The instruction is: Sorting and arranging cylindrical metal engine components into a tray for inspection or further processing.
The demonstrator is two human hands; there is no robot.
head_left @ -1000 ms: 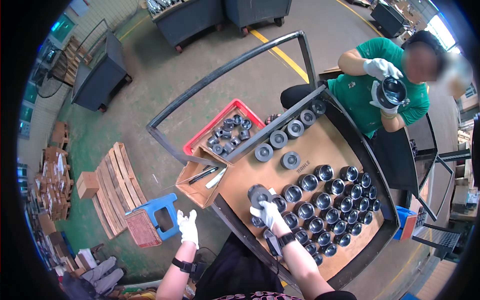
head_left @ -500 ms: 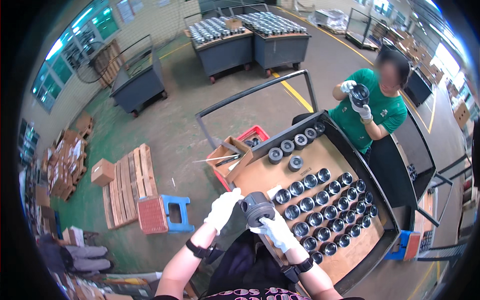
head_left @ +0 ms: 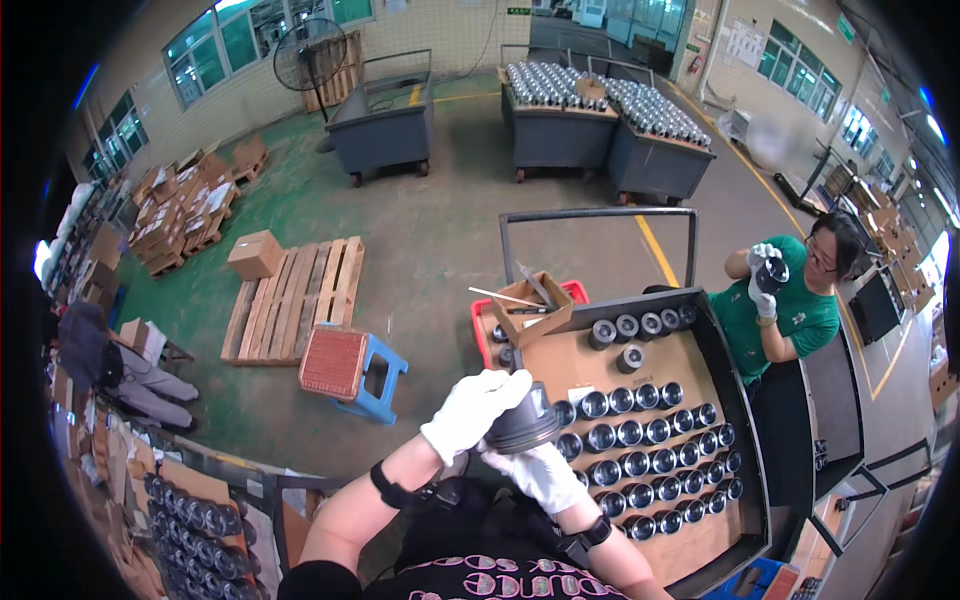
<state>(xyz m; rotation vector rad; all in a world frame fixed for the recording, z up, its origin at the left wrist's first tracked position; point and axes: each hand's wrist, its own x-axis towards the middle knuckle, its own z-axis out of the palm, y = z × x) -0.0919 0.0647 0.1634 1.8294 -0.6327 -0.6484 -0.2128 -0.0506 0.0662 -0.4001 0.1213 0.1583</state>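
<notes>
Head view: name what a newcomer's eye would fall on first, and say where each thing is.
Probably first is the dark metal cylinder at lower centre, held between the white-gloved left hand and right hand. Next come the rows of shiny-topped cylinders standing in the cardboard-lined cart to its right. The co-worker's bright green shirt also stands out, at the right beyond the cart.
</notes>
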